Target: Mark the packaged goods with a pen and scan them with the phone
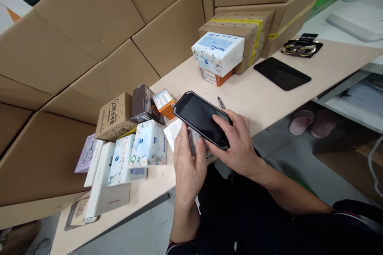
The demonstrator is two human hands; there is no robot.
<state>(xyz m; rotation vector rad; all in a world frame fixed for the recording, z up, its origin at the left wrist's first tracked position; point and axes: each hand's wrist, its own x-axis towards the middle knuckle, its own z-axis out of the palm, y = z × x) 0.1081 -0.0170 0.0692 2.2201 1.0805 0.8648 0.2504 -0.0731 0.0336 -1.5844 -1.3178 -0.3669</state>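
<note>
My right hand (pixel 239 143) grips a black rugged smartphone (pixel 200 115) by its right end. The phone is tilted with its dark screen up, my index finger over the screen and my thumb along the lower edge. My left hand (pixel 190 163) is closed round a white printed box (pixel 194 139) below the phone, and its fingertips meet the phone's near edge. The phone and my fingers hide much of this box. Just past the phone, a pen-like grey object (pixel 220 102) lies on the table.
Left on the table (pixel 158 183) are tissue packs (pixel 149 143), a brown carton (pixel 113 117), a dark box (pixel 145 103), an orange box (pixel 164 101) and long white boxes (pixel 103 175). Right stand another tissue pack (pixel 220 51) and a black tablet (pixel 283 73). Large cartons (pixel 119 51) wall the back.
</note>
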